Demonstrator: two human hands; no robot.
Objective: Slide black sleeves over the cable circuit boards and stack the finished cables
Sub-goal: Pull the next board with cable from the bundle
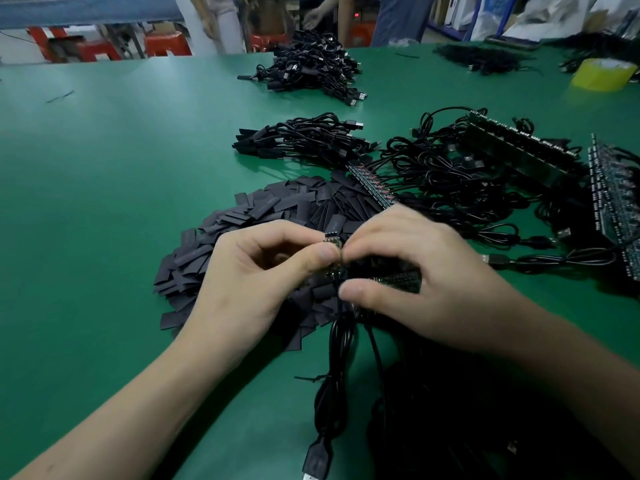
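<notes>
A cable (337, 344) trails nearest on the green worktop (104, 202). Over the sleeves (277, 206), the left hand (256, 271) has a pinch grip on a small board (331, 239). The right hand (408, 271) has a curled grip on the adjoining strip (398, 277). Sleeved cables (304, 140) lie stacked beyond, with a heap (311, 64) farther off.

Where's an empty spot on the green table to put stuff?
The whole left side of the table is mostly bare, left of the sleeve pile and cable stack. The right side is crowded with cables and circuit boards.
</notes>
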